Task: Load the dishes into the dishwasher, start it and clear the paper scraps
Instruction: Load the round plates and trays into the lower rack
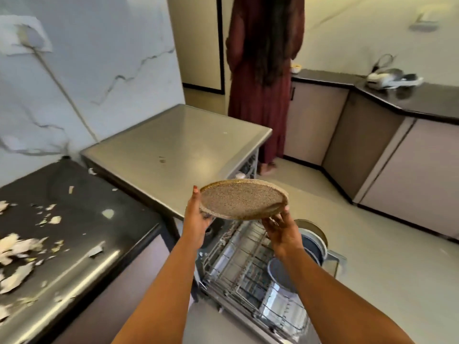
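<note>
I hold a round speckled brown plate (242, 199) almost flat in the air above the pulled-out lower rack (248, 266) of the open dishwasher. My left hand (197, 216) grips the plate's left rim, thumb on top. My right hand (282, 228) holds its near right edge from below with curled fingers. Two or three grey plates (311, 244) stand upright on the rack's right side. Torn paper scraps (17, 247) lie scattered over the black counter (82, 234) at my left.
The steel top of the dishwasher (178, 147) is behind the plate. A person in a dark red dress (263, 78) stands at the far counter, back turned. Dishes (392, 78) sit on the black counter at right. Pale floor spreads right of the rack.
</note>
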